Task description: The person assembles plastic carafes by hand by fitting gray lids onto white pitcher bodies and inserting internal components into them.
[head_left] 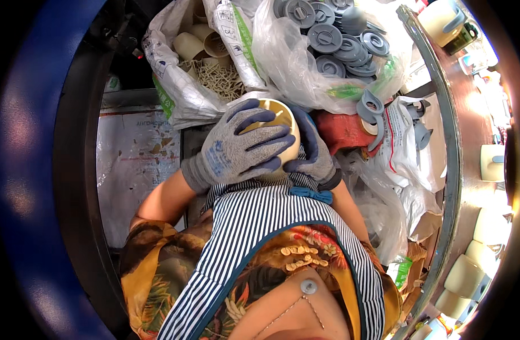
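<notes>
Both my hands wear grey knit gloves with dark blue palms and fingertips. Between them, in front of my striped apron, is a hollow cream plastic jug body [290, 152], its open rim tilted up and away. My left hand [243, 144] wraps round its left side, fingers across the front. The right hand [314, 148] grips the opposite side, with part of its fingers hidden behind the wall. Just beyond the right hand, a grey plastic handle piece with a ring [371, 110] rests over a red bag [342, 131].
At the far left a white woven sack [175, 105] holds cream cups and many small cream pegs [220, 79]. A clear plastic bag [282, 62] is heaped with round grey lids [323, 38]. Several cream jugs with grey handles [491, 162] line the brown bench [469, 122] on the right.
</notes>
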Demonstrator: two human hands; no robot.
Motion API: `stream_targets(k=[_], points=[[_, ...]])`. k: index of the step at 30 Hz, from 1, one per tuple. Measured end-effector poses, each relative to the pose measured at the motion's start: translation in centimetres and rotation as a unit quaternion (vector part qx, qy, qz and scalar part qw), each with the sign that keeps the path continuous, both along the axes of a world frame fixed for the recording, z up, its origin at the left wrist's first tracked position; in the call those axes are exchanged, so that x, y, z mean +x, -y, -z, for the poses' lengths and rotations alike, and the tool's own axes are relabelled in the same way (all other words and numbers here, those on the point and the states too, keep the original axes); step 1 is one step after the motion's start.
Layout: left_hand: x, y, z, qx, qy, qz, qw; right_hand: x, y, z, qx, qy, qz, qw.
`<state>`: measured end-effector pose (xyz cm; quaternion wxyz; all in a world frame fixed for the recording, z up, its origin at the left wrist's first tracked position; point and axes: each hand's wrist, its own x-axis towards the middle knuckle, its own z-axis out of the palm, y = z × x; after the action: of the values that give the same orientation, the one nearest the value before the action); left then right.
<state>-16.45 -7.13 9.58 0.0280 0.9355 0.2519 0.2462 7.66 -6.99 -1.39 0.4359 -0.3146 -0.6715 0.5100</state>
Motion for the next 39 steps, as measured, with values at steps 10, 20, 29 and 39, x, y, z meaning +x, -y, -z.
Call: stream_targets(k=[10,20,29,39], points=[[1.2,-2.5,2.2,0.004,-0.01,0.105,0.994,2.5,-1.0,-1.2,-0.11,-0.046,-0.084,0.989],[2.8,-3.0,2.9,-0.054,-0.016,0.134,0.989,1.3,1.6,-0.8,-0.016,0.13,0.042,0.99],[-7.8,-17.3,8.1,0.038,-0.114,-0.211,0.97,-0.6,-0.1,-2.5,-0.111,-0.083,-0.002,0.99],[1.1,-8.6,8.6,-0.629,0.334,0.083,0.697,6.4,-2.2,-3.0,-0.197,0.032,0.098,0.975]])
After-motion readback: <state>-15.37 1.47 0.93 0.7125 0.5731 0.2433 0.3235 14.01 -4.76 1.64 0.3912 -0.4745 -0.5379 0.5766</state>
